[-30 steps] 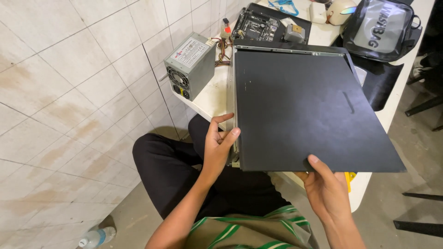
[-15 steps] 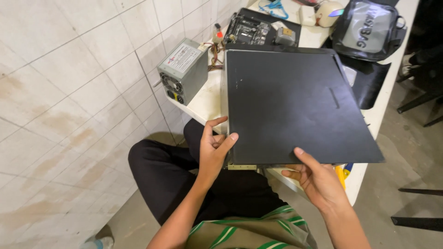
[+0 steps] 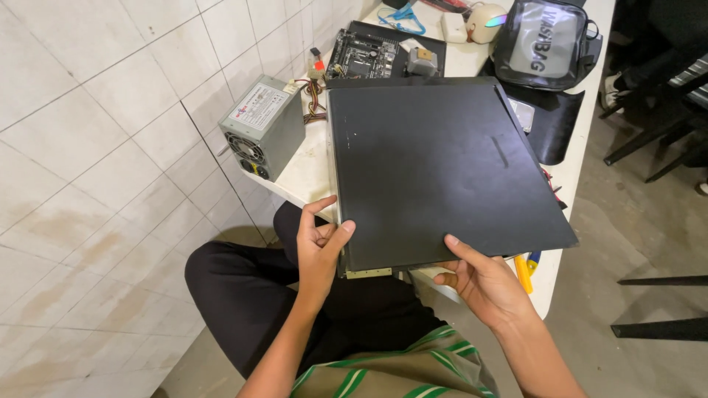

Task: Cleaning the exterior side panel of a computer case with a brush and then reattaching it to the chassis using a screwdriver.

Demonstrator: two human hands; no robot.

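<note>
A large flat black metal panel (image 3: pixel 435 169) lies over the white table (image 3: pixel 302 166), its near edge overhanging towards me. My left hand (image 3: pixel 321 250) grips the panel's near left corner, thumb on top. My right hand (image 3: pixel 479 280) holds the near edge from below, thumb resting on the top face. A pale strip shows under the near edge between my hands.
A grey power supply box (image 3: pixel 265 125) with a fan and coloured wires stands at the table's left edge by the tiled wall. A motherboard (image 3: pixel 365 55) on a black tray, a computer mouse (image 3: pixel 487 18) and a black clear-fronted bag (image 3: pixel 546 44) lie behind. Yellow-handled tools (image 3: pixel 525 269) poke out at right.
The panel and both hands have stayed together; the view shifted slightly and my right hand slid a little left along the near edge.
</note>
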